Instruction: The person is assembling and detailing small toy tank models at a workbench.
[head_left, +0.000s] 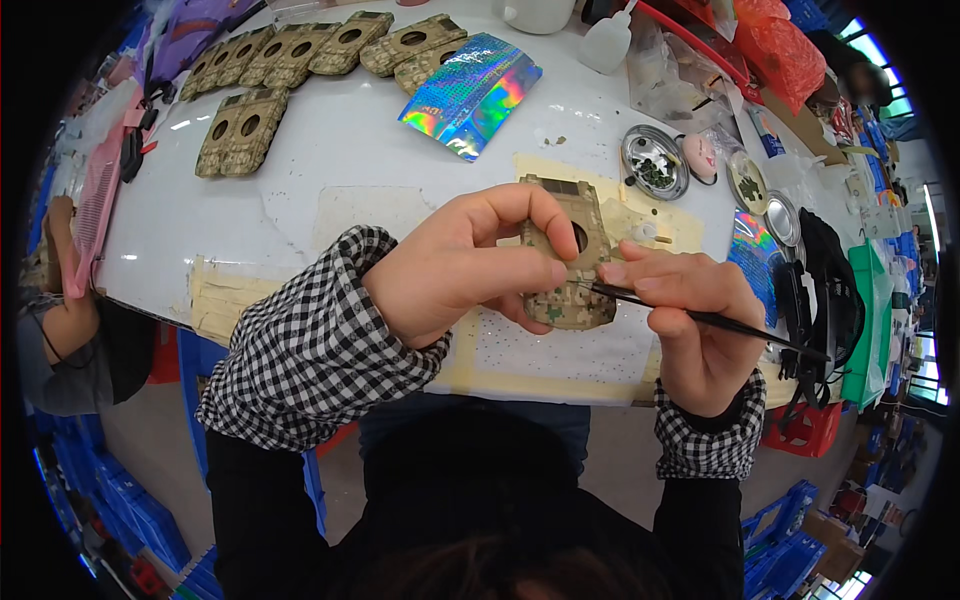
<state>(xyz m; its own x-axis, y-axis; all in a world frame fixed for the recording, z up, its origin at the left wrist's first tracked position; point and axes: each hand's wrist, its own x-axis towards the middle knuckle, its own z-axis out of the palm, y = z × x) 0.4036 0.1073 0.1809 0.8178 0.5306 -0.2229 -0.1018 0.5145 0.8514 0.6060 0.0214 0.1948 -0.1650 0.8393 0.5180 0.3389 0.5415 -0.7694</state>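
My left hand (pixel 460 265) grips a camouflage-painted toy tank hull (pixel 568 308), its thumb and fingers around the left side. A round dark opening shows in the hull's top. In my right hand (pixel 705 305) is a pair of thin black tweezers (pixel 765 336), its tips at the hull's top close to my left thumb. Whether the tips pinch a small part is too small to tell. Just beyond the hands, a round metal dish (pixel 628 165) holds small dark green pieces. A second small dish (pixel 738 176) with green bits stands to its right.
More camouflage hulls (pixel 243 132) line the table's far left. Iridescent bags lie at the back (pixel 470 95) and right (pixel 752 258). A white squeeze bottle (pixel 606 45) stands far off. A black bag (pixel 840 275) and green tray (pixel 870 320) border the right. Another person (pixel 70 335) sits at left.
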